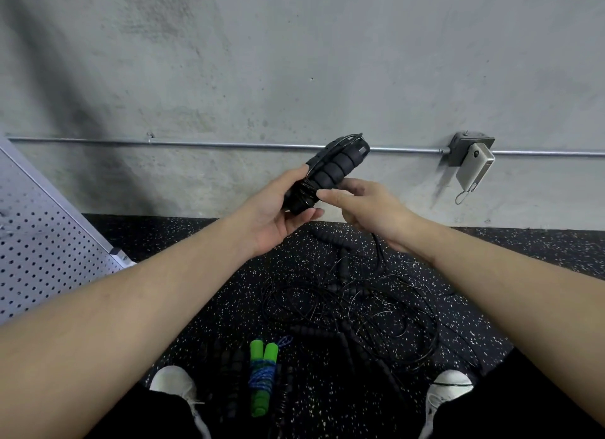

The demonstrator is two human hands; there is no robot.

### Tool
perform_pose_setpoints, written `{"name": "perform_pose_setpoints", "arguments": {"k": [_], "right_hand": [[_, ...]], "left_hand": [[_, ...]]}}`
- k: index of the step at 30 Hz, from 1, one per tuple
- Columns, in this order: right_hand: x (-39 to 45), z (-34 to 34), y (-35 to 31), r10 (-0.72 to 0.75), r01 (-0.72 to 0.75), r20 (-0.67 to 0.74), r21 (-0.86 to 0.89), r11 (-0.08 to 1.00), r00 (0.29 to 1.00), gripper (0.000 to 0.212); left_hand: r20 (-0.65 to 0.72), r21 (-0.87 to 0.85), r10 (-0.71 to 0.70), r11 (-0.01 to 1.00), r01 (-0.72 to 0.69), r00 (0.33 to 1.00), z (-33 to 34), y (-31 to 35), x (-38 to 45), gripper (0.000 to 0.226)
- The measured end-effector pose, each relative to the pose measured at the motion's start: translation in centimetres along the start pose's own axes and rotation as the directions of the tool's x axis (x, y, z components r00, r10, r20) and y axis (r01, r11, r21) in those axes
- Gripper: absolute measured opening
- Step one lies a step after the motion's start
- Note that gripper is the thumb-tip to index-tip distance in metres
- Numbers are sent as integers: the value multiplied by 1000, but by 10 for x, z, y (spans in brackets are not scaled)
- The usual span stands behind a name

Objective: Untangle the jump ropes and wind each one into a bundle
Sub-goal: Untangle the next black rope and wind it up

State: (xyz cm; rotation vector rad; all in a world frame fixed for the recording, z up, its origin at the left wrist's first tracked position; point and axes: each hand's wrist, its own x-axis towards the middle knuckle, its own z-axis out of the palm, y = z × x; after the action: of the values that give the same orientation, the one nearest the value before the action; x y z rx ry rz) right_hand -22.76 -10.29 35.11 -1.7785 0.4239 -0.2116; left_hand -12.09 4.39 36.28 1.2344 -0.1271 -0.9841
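Observation:
My left hand [278, 209] grips a black jump rope bundle [330, 172]: two ribbed foam handles side by side with thin black cord wound round their lower end. My right hand [363, 206] meets the bundle's lower end, its thumb and fingers pinching there at the wound cord. Below, on the speckled floor, lies a tangle of black ropes [357, 304] with several foam handles in it. A green-handled rope [262, 376], wound with blue cord into a bundle, lies near my left shoe. More black wound handles [226, 370] lie dimly to its left.
A concrete wall with a metal conduit [229, 145] and junction box [466, 145] stands ahead; a white power bank [474, 168] hangs from the box. A perforated grey panel [42, 239] leans at the left. My white shoes [175, 383] frame the floor pile.

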Motion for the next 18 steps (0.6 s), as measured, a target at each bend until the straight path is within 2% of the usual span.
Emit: {"name": "perform_pose_setpoints", "arguments": {"k": [2,4,8,12,14,18], "right_hand": [[1,1,1,-25,24,-29,-27,999,999,35],[1,1,0,-69,65,-31,-117,991,997,27],[-1,-5,-3,-144,160,101,-180,971,984,28],[-1,-15,2,-161,225,227,-294,929,961,22],[1,-24,4,-134,208,203,-408,889,970,20],[7,-38,9,-68,101,83,-513,852,994,43]], "left_hand": [[-44,-27,23,999,-24,999,2,5,2,32],[-100,-72,40,996,-47,994,0,11,4,29],[-148,-100,24,994,-40,989,-12,24,9,31],[-50,10,-3,1000,3,999,-15,27,8,34],[10,112,-18,994,17,1000,-15,26,4,34],[188,242,-83,970,36,979,-14,19,-2,46]]}}
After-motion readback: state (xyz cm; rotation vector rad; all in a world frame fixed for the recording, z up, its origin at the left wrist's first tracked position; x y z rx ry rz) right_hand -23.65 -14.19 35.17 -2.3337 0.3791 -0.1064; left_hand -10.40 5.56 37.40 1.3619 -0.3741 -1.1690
